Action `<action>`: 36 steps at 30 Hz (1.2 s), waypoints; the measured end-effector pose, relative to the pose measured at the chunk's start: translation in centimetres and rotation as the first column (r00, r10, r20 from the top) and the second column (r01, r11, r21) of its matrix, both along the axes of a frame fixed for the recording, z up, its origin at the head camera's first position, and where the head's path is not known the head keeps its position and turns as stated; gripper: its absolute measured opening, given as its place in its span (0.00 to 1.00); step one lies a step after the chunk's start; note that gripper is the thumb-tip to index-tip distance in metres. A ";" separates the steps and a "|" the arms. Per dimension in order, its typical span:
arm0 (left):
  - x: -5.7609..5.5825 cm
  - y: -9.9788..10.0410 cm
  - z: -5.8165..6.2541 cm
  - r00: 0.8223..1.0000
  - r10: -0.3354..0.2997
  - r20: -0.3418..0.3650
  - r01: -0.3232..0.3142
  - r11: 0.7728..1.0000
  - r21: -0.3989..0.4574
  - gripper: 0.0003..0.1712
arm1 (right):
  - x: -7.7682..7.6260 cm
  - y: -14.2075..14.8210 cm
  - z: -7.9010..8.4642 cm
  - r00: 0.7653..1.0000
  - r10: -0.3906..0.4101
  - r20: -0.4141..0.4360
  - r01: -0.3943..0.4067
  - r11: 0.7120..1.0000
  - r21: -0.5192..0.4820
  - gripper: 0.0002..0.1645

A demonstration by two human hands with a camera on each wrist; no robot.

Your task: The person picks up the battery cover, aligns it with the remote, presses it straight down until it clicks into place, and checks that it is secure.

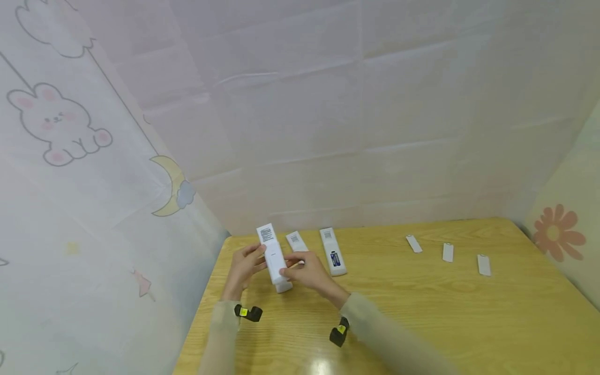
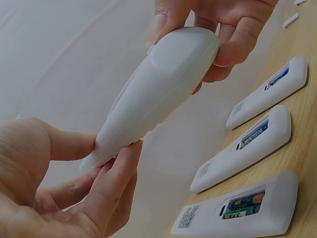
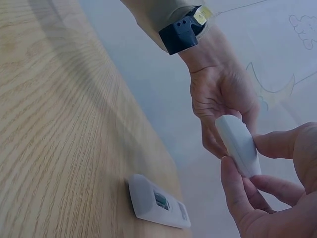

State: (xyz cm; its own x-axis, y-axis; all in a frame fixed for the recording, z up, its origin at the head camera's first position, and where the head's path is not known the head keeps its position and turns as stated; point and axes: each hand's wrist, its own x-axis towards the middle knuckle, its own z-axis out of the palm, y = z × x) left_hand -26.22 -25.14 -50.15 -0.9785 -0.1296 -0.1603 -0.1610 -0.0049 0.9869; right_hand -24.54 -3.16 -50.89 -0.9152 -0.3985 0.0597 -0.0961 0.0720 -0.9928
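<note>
Between both hands a white remote control [image 1: 274,255] is held up over the table, its back with a barcode label facing the head camera. The left hand [image 1: 244,268] pinches its narrower label end between thumb and fingers. At the thicker end, the right hand [image 1: 307,270] grips it by the edges, as the left wrist view also shows. Below lie three more white remotes, back up: one [image 2: 237,210] with a green-looking battery in its uncovered compartment, a middle one [image 2: 247,144] and a far one [image 2: 272,87], each with blue batteries showing.
Three small white battery covers [image 1: 413,244] lie spaced apart on the right of the wooden table [image 1: 422,307]. A pale fabric backdrop [image 1: 300,130] rises along the table's back edge and both sides. Each wrist carries a small black camera [image 1: 339,332].
</note>
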 end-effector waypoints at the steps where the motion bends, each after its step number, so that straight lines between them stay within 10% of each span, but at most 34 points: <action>1: 0.0 -0.1 0.0 1.000 -0.003 0.001 0.003 1.000 -0.002 0.33 | 0.0 -0.1 0.0 1.000 0.000 0.006 0.000 1.000 0.002 0.27; 36: 0.9 -3.3 -1.4 0.999 0.009 0.044 -0.004 0.993 -0.119 0.27 | 1.7 -3.3 -2.4 0.998 -0.045 -0.035 0.048 0.995 0.082 0.24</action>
